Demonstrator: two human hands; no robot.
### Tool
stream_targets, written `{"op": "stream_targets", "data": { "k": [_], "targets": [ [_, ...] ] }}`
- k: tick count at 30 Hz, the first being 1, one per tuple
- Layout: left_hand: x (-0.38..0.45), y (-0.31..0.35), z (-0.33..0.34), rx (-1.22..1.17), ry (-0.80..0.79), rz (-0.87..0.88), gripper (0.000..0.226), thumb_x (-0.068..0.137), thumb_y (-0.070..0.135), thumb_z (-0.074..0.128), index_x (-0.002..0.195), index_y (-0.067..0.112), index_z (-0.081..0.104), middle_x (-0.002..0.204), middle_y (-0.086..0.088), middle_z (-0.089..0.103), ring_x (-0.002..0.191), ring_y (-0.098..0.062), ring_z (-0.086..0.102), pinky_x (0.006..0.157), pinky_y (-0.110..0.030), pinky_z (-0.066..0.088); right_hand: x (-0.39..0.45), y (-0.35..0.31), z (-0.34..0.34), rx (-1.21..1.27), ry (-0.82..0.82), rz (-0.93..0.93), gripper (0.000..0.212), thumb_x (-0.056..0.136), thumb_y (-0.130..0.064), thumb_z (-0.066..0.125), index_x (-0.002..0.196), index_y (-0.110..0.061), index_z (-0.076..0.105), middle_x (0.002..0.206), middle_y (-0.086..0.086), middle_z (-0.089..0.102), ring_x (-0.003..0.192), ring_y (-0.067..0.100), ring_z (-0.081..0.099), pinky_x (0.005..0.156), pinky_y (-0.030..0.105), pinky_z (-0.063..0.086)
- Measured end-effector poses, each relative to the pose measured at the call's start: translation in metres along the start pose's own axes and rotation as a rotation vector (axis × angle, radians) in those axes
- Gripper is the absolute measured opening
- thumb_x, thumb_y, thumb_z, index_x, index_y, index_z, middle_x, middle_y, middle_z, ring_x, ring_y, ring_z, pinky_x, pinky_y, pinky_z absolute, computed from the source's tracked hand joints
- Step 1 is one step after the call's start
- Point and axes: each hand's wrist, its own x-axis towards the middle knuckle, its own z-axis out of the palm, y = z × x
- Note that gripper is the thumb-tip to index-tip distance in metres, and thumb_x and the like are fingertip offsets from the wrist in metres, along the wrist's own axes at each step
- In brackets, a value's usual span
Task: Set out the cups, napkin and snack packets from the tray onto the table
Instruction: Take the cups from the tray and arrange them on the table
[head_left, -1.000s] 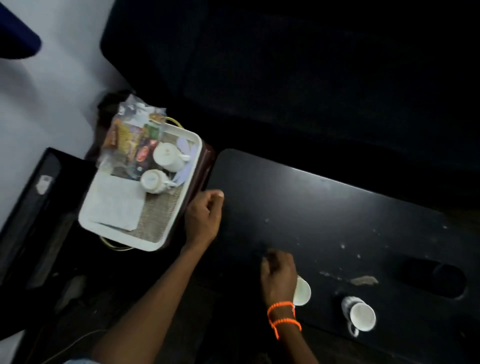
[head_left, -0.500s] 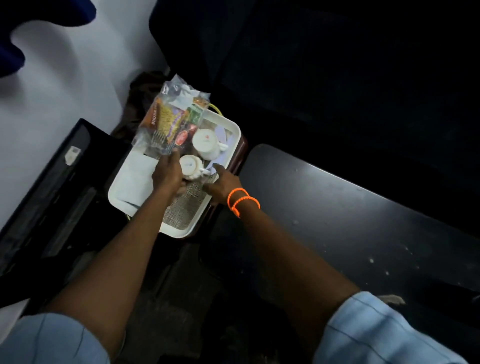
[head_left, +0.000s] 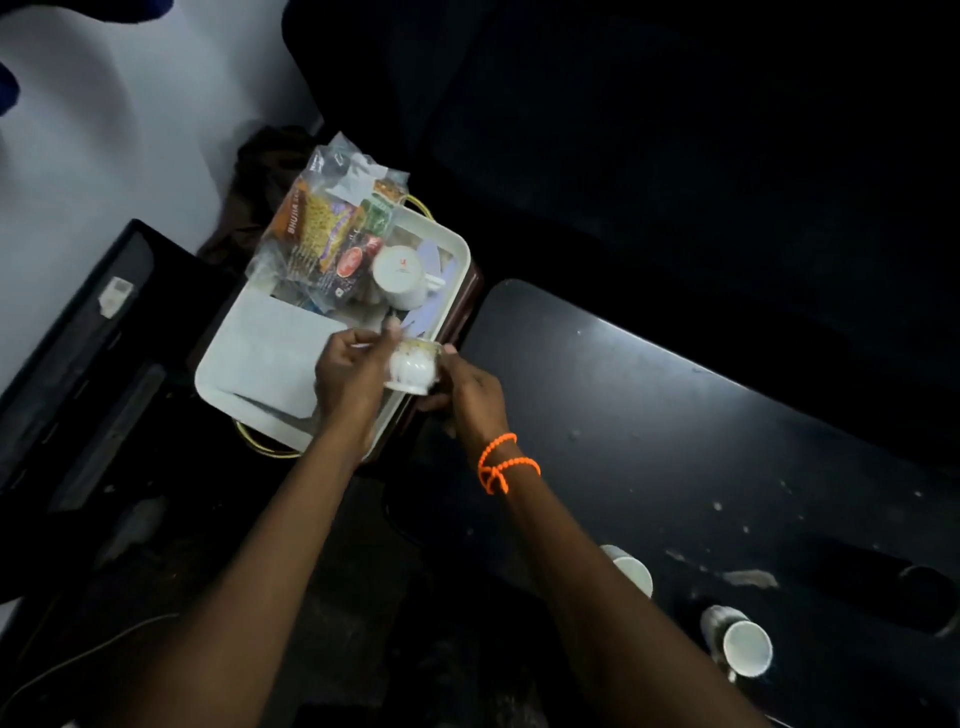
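Hands meet over the near edge of the white tray (head_left: 223, 364): the left hand (head_left: 353, 371) and right hand (head_left: 462, 384) are both closed around a small patterned cup (head_left: 413, 366), held upside down just above the rim. Another cup (head_left: 400, 275) sits in the tray beside the snack packets (head_left: 322, 234) and the napkin (head_left: 280, 348). Two cups (head_left: 636, 571) (head_left: 745, 647) already stand on the dark tabletop (head_left: 649, 415).

Near cup (head_left: 631, 570) on the worktop (head_left: 675, 415): largely hidden behind the right forearm. Napkin (head_left: 275, 353) and near tray (head_left: 218, 384) corner: partly covered by the left hand (head_left: 348, 374). Held cup (head_left: 413, 366): pattern blurred. Snack packets (head_left: 322, 239): most print too small to read. Far surroundings: lost in darkness.
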Motion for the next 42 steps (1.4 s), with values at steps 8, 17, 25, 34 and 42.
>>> {"op": "stream_targets", "data": {
  "k": [8,17,25,34,42],
  "targets": [
    [-0.096,-0.059,0.087,0.077,-0.583,0.027,0.042,0.079,0.004,0.086,0.117,0.013,0.071,0.109,-0.007,0.077,0.095,-0.012,0.073,0.086,-0.027,0.057,-0.016,0.045,-0.128,0.174,0.292,0.050,0.084,0.071,-0.088,0.051,0.092,-0.013,0.081,0.096,0.014,0.079,0.098,0.034,0.074,0.094,0.051,0.057],
    [-0.174,-0.129,0.162,0.445,-0.659,0.242,0.056,0.057,0.013,0.100,0.107,0.012,0.075,0.105,-0.004,0.075,0.094,-0.021,0.075,0.081,-0.043,0.063,-0.037,0.068,-0.237,0.139,0.378,0.104,0.107,0.066,-0.101,0.030,0.092,-0.009,0.078,0.097,0.022,0.076,0.097,0.045,0.071,0.084,0.060,0.056],
    [-0.178,-0.149,0.187,0.609,-0.536,0.387,0.043,0.067,0.016,0.094,0.102,0.008,0.070,0.109,-0.010,0.068,0.098,-0.028,0.068,0.085,-0.042,0.056,-0.020,0.073,-0.248,0.058,0.341,0.135,0.093,0.080,-0.089,0.025,0.096,-0.016,0.080,0.104,0.009,0.078,0.103,0.030,0.071,0.099,0.052,0.053],
    [-0.167,-0.155,0.192,0.677,-0.699,0.344,0.051,0.064,0.023,0.096,0.107,0.010,0.072,0.111,-0.009,0.068,0.099,-0.026,0.069,0.087,-0.044,0.059,-0.016,0.087,-0.262,-0.034,0.375,0.153,0.083,0.092,-0.078,0.026,0.096,-0.017,0.081,0.102,0.009,0.078,0.101,0.028,0.070,0.098,0.050,0.053],
    [-0.150,-0.143,0.195,0.714,-0.616,0.336,0.041,0.077,0.049,0.083,0.099,0.016,0.074,0.101,-0.002,0.071,0.091,-0.021,0.069,0.084,-0.039,0.058,-0.009,0.074,-0.273,-0.120,0.551,0.117,0.083,0.095,-0.074,0.027,0.096,-0.008,0.079,0.106,0.016,0.076,0.101,0.032,0.068,0.097,0.048,0.051]
  ]
}}
